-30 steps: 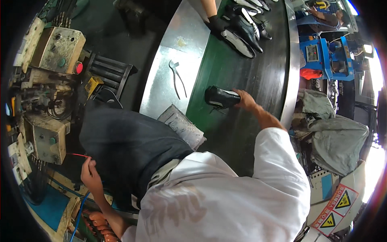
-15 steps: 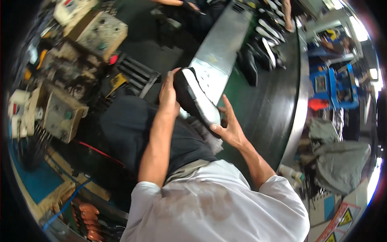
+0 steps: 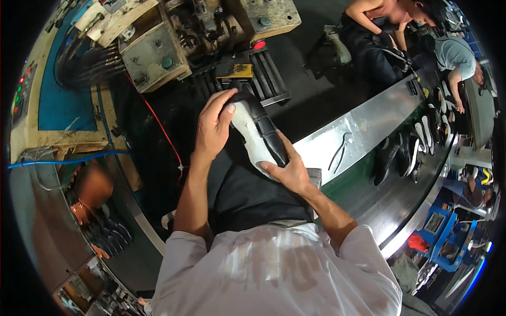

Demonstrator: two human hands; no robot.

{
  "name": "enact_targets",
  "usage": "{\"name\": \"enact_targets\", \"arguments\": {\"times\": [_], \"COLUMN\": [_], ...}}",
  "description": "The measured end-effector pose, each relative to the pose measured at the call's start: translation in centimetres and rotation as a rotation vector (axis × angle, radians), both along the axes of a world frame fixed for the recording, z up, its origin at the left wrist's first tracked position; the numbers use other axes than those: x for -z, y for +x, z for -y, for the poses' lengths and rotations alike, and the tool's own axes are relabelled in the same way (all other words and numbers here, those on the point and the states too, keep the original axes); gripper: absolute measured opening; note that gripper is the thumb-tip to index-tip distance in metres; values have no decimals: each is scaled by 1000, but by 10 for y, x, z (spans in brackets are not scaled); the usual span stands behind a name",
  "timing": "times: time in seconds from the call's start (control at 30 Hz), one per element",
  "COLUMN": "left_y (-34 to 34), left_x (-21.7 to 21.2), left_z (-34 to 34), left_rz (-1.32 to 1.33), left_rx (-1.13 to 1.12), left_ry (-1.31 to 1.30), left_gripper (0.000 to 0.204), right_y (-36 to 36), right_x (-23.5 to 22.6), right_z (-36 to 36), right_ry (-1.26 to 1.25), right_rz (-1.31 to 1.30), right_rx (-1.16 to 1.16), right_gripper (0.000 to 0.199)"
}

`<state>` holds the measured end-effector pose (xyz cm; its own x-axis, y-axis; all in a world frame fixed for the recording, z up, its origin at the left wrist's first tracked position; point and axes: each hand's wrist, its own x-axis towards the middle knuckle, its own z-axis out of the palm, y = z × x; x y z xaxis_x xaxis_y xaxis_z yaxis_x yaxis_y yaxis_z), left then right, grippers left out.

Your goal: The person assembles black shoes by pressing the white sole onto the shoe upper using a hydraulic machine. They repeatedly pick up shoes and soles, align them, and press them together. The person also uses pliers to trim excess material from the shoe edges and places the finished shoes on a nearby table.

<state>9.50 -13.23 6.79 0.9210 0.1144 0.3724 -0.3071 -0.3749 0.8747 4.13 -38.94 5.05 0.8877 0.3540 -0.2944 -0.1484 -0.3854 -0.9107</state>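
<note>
Both my hands hold a black shoe (image 3: 271,141) in front of my lap, its pale bottom (image 3: 246,130) turned partly up toward me. My left hand (image 3: 213,124) is closed round the far end, with the thumb on the pale bottom. At the near end my right hand (image 3: 291,169) grips the shoe, thumb on the bottom and fingers along the black side. The fingertips under the shoe are hidden.
Ahead stands a worn machine with control boxes (image 3: 157,59) and a slatted metal rack (image 3: 270,79). To the right, pincers (image 3: 341,150) lie on a metal ledge (image 3: 363,124) beside a belt with several black shoes (image 3: 389,158). Two people work at the far right.
My view has swung left toward the machine, so the belt now sits farther right. The shoe stays in both hands but has been turned over sideways.
</note>
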Motion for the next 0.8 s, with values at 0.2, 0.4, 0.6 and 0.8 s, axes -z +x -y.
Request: {"name": "enact_targets", "arguments": {"times": [0.2, 0.4, 0.6, 0.8], "left_y": [-26, -57, -57, -33], "left_x": [-50, -65, -53, -58], "left_z": [-25, 2, 24, 16], "left_rz": [171, -193, -183, -354], "left_rx": [233, 276, 205, 166], "left_ry": [199, -138, -63, -192], "left_gripper": [56, 107, 72, 70], "right_y": [38, 26, 19, 42], "right_x": [-1, 69, 91, 53], "right_z": [-11, -24, -18, -12], "right_ry": [-24, 40, 124, -35], "right_rz": [194, 676, 735, 456], "right_rx": [-99, -82, -62, -177], "right_gripper": [120, 128, 125, 122]}}
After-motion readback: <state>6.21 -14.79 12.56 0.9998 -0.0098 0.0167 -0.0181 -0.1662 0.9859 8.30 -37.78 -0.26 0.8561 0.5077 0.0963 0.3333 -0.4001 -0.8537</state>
